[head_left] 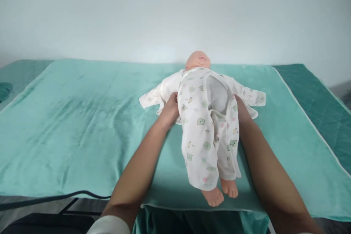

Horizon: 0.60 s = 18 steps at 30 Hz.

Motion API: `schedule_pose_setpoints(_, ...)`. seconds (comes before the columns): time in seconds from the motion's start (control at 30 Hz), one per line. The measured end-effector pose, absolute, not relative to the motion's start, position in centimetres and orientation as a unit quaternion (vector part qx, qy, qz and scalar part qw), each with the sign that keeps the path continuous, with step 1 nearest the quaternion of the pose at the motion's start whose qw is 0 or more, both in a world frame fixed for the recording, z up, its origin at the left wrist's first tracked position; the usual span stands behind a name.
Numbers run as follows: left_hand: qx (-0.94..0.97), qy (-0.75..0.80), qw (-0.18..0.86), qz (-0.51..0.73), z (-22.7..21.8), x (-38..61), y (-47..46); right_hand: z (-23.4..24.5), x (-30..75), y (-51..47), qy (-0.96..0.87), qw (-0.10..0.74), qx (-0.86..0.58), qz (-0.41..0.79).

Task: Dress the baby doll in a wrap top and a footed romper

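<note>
While green cloth (82,128) bears the doll (195,117), a wall (164,11) stands behind.

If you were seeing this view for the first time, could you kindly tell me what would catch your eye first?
Probably the baby doll, right of centre on the teal sheet, its head toward the white wall and its bare feet near the front edge. Next come its animal-print trousers, with a large opening near the top, and the left hand and right hand at either side of them.
</note>
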<state>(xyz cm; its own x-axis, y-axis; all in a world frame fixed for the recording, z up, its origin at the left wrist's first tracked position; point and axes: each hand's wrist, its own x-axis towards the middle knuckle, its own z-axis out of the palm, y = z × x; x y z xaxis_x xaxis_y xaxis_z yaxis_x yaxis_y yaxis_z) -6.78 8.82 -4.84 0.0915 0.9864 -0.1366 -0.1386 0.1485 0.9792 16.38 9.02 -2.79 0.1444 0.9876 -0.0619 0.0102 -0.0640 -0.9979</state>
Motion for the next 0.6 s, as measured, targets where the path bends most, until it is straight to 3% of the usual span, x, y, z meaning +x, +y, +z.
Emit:
schedule_pose_setpoints(0.1,0.440,0.439,0.641,0.450,-5.2,-7.2,8.9,-2.9,16.6,8.9,-0.458,0.515,-0.543,0.479)
schedule_pose_setpoints(0.37,0.461,0.436,0.624,0.456,-6.2,-7.5,8.9,-3.0,16.4,9.4,-0.431,0.492,-0.513,0.556)
schedule_pose_setpoints(0.6,0.409,0.469,0.642,0.448,-5.8,-6.7,8.5,-3.6,16.1,9.9,-0.454,0.524,-0.528,0.490)
